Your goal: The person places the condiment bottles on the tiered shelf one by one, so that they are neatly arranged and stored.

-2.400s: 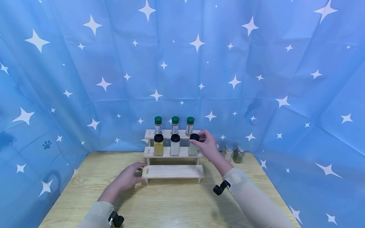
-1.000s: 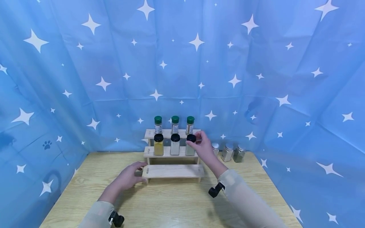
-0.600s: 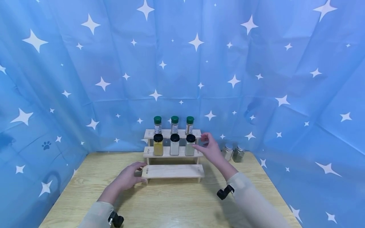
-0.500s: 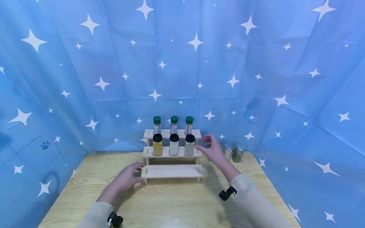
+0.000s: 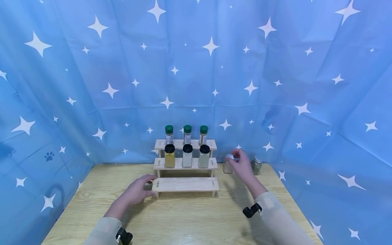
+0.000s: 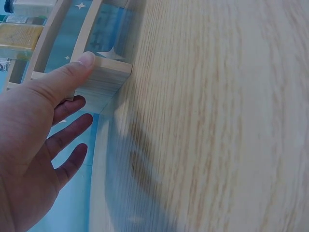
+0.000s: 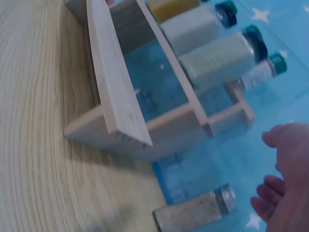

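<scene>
In the head view, a three-step wooden rack (image 5: 185,184) holds green-capped bottles (image 5: 187,134) on top and three black-capped jars (image 5: 204,157) on its middle step. My left hand (image 5: 136,192) pinches the left end of the lowest step; the left wrist view shows its thumb (image 6: 72,72) on the wood and the other fingers loosely spread. My right hand (image 5: 244,168) is beside a silver-lidded jar (image 5: 227,167), fingertips close to the lid. In the right wrist view, the hand (image 7: 289,179) has its thumb and fingers apart, with a gap to the jar (image 7: 190,212).
Another small jar with dark green contents (image 5: 256,166) stands to the right of my right hand, near the table's back edge. A blue curtain with white stars (image 5: 196,85) hangs behind and around the wooden table (image 5: 183,221).
My right hand has let go of the rightmost black-capped jar, which stands on the middle step, and has moved right to the silver-lidded jar. My left hand has stayed at the rack.
</scene>
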{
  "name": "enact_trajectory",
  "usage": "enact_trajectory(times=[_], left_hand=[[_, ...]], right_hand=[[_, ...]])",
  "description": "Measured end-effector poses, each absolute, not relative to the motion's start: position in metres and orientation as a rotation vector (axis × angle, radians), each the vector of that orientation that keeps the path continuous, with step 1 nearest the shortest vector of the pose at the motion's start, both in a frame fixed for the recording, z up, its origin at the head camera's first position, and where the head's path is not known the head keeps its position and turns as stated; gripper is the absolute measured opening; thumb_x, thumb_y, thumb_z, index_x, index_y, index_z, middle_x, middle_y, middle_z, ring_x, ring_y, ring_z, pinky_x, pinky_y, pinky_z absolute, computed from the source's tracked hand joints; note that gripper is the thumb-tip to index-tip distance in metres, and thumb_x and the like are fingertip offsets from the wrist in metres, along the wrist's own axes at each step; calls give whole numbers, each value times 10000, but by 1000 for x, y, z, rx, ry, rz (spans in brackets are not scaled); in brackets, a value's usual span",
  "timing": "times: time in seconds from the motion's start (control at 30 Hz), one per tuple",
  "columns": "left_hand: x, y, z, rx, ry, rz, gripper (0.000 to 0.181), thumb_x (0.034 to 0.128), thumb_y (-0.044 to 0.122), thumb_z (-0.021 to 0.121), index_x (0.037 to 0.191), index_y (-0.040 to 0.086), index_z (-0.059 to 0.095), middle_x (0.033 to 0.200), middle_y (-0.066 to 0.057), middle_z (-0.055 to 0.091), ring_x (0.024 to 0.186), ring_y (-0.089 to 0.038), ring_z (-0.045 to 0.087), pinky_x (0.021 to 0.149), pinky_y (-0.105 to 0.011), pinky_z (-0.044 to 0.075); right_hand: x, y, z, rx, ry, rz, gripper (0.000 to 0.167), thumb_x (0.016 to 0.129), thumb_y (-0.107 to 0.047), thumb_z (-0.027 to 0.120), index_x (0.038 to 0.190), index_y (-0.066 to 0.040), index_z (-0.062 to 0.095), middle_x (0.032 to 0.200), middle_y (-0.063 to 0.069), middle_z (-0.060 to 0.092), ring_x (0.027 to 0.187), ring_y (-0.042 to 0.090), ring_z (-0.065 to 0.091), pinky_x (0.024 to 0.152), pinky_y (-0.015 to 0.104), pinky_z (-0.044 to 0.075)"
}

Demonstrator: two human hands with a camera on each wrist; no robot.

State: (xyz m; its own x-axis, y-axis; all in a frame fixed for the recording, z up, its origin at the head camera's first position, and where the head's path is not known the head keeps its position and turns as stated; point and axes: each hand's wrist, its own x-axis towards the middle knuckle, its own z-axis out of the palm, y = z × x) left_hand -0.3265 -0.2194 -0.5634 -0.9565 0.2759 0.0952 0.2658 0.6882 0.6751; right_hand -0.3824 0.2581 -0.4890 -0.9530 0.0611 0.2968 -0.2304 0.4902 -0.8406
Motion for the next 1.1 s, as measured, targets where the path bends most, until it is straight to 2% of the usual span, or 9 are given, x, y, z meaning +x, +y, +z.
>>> enact_trajectory(times=[0.17, 0.4, 0.67, 0.87, 1.1], left_hand=[[-325, -219, -562, 457, 2872, 1144, 702, 915, 258, 942, 1539, 144, 642, 1533, -99, 635, 1326, -346, 647, 1101, -598, 550], [-324, -219, -561, 440, 2870, 1147, 703, 919, 270, 939, 1544, 155, 640, 1541, -96, 628, 1331, -347, 643, 1098, -600, 549], [-325, -219, -561, 465, 2878, 1117, 727, 911, 303, 940, 1545, 122, 637, 1539, -122, 633, 1320, -355, 654, 1114, -603, 539], [-327, -219, -563, 448, 2881, 1115, 730, 905, 303, 945, 1545, 134, 638, 1539, -108, 634, 1322, -342, 652, 1120, -598, 537], [-327, -218, -563, 450, 2886, 1114, 749, 901, 312, 948, 1556, 134, 630, 1535, -104, 636, 1323, -338, 649, 1119, -594, 537]], right_hand=[[-390, 266, -496, 135, -2462, 1415, 462, 1081, -145, 738, 1427, 92, 545, 1460, 332, 547, 1383, 496, 534, 1146, 593, 503], [-402, 271, -505, 128, -2538, 1305, 588, 1065, -166, 762, 1508, 125, 508, 1511, 355, 524, 1415, 510, 511, 1198, 623, 457], [-414, 276, -518, 99, -2615, 1269, 668, 1077, -211, 750, 1596, 79, 446, 1594, 335, 492, 1496, 504, 463, 1239, 630, 418], [-417, 278, -525, 129, -2614, 1280, 667, 1080, -191, 747, 1613, 71, 443, 1596, 342, 501, 1493, 507, 480, 1218, 644, 438], [-421, 278, -532, 139, -2566, 1316, 569, 1062, -113, 757, 1542, 92, 531, 1479, 347, 605, 1394, 502, 579, 1161, 630, 502]])
